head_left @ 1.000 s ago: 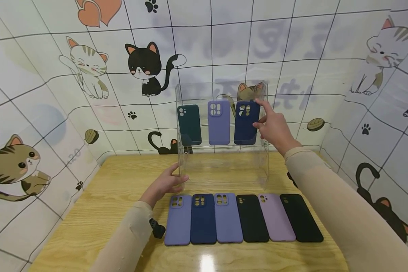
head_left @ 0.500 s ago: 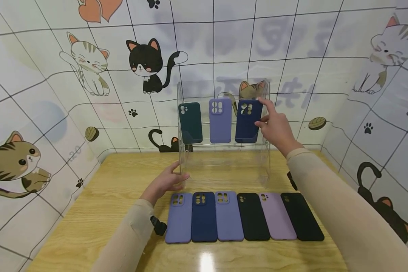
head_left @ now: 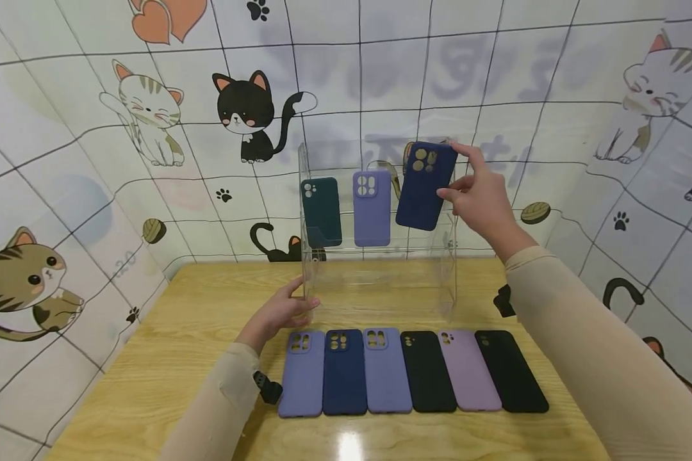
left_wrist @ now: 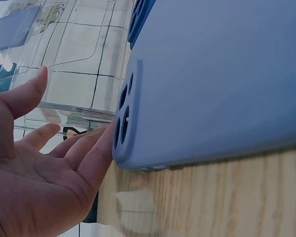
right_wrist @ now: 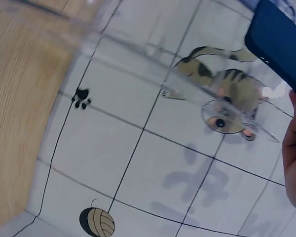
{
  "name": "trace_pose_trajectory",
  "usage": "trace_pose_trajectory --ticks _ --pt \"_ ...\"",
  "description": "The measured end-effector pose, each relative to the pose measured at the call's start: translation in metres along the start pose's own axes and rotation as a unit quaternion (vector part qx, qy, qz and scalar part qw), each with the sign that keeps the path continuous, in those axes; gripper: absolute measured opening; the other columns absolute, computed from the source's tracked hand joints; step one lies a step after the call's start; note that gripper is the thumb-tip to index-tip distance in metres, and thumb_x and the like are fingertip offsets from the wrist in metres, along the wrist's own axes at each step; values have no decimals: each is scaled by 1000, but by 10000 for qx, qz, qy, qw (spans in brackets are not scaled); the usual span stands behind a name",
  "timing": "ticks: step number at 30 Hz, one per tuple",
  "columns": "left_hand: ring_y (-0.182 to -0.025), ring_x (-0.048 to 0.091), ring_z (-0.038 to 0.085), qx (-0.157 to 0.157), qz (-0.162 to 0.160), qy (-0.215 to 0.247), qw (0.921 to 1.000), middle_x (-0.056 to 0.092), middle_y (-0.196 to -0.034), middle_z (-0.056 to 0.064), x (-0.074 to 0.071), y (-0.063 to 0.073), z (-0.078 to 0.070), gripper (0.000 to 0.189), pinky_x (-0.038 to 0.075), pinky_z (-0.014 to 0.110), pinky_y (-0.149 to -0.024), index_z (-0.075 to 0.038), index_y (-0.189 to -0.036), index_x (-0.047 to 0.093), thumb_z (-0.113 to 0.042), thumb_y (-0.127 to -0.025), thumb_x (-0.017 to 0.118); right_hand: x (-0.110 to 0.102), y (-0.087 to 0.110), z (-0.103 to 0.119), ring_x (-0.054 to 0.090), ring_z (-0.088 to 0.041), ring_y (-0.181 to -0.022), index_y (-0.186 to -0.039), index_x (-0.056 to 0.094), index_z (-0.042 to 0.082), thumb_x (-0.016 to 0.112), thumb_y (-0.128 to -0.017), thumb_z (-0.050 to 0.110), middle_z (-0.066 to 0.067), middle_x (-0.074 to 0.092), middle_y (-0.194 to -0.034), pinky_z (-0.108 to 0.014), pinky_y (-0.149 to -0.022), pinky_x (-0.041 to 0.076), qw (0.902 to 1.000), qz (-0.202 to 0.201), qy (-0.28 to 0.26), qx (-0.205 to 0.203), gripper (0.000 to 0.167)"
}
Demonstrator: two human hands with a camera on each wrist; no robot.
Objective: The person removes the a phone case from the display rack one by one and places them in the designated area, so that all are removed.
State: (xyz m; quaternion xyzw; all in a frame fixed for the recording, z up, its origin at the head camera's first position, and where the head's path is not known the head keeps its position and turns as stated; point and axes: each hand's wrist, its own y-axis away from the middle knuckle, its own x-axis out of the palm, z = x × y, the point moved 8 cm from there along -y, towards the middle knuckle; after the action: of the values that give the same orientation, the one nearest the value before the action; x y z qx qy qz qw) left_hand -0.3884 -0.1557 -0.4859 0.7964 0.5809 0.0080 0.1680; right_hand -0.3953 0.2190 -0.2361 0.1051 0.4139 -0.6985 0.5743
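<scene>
My right hand pinches a navy blue phone case by its right edge and top corner. That case is tilted, raised in front of the upper right of a clear acrylic display stand. In the right wrist view the navy case is cut off at the upper right. Low at the stand's left side, my left hand rests with its fingers extended; the left wrist view shows the palm open. On the stand's upper tier stand a dark green phone case and a lavender phone case.
In front of the stand, a row of several phone cases lies on the wooden table: lavender, navy, another lavender, black, pink-purple and a second black. A wall with cat drawings stands behind.
My right hand has lifted the navy phone case up off the stand's upper tier and tilted it. The left hand stays at the stand's left side.
</scene>
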Motion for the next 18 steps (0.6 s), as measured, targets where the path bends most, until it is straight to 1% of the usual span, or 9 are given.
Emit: trace_pose_trajectory --ticks 3,4,6,7,9,12,15,18 --pt "-139 60 40 30 36 1 10000 44 -163 31 0 -1 1 84 60 47 -104 -24 -173 18 -22 -106 69 -6 15 1 68 -18 -63 -169 26 41 74 -102 18 -14 80 -94 -36 -63 52 9995 193 -167 159 85" --pt "-140 60 40 35 38 20 10000 43 -163 31 0 -1 1 84 60 47 -104 -25 -173 18 -22 -106 69 -7 21 0 69 -18 -63 -169 26 40 75 -102 19 -11 80 -90 -36 -61 53 9990 304 -231 227 85" --pt "-141 59 40 40 49 45 10000 42 -164 31 1 -1 0 84 60 47 -105 -25 -173 18 -23 -106 69 -7 34 -6 71 -20 -67 -169 25 41 75 -101 19 -6 79 -88 -34 -61 57 9961 627 -423 459 87" --pt "-141 58 39 37 49 54 10000 41 -165 31 2 -2 -1 84 60 47 -105 -25 -173 19 -23 -106 70 -6 40 -11 72 -21 -70 -170 24 40 75 -101 19 -4 79 -87 -35 -63 60 9933 826 -537 602 89" --pt "-142 58 40 30 63 53 10000 41 -165 31 3 -2 -1 84 59 48 -106 -25 -173 19 -23 -105 70 -5 56 -20 73 -21 -73 -171 22 38 76 -101 17 -4 80 -90 -34 -67 63 9864 1203 -749 830 91" --pt "-143 57 40 13 63 50 10000 40 -166 31 3 -2 0 83 60 47 -105 -25 -172 20 -23 -105 70 -4 80 -33 71 -20 -72 -172 18 33 76 -100 15 -4 79 -89 -34 -69 64 9734 1704 -1053 1113 94" --pt "-142 58 38 24 52 37 10000 39 -166 31 2 -1 1 83 60 45 -105 -27 -172 21 -24 -105 70 -10 101 -46 65 -19 -70 -173 14 28 74 -101 13 -1 73 -83 -34 -66 60 9618 2080 -1265 1252 95" --pt "-142 58 37 -8 13 68 10000 39 -166 30 -1 -1 3 83 60 44 -104 -28 -172 21 -24 -105 70 -17 118 -62 61 -19 -68 -174 12 26 72 -102 13 0 66 -77 -34 -63 54 9517 2376 -1366 1382 94"
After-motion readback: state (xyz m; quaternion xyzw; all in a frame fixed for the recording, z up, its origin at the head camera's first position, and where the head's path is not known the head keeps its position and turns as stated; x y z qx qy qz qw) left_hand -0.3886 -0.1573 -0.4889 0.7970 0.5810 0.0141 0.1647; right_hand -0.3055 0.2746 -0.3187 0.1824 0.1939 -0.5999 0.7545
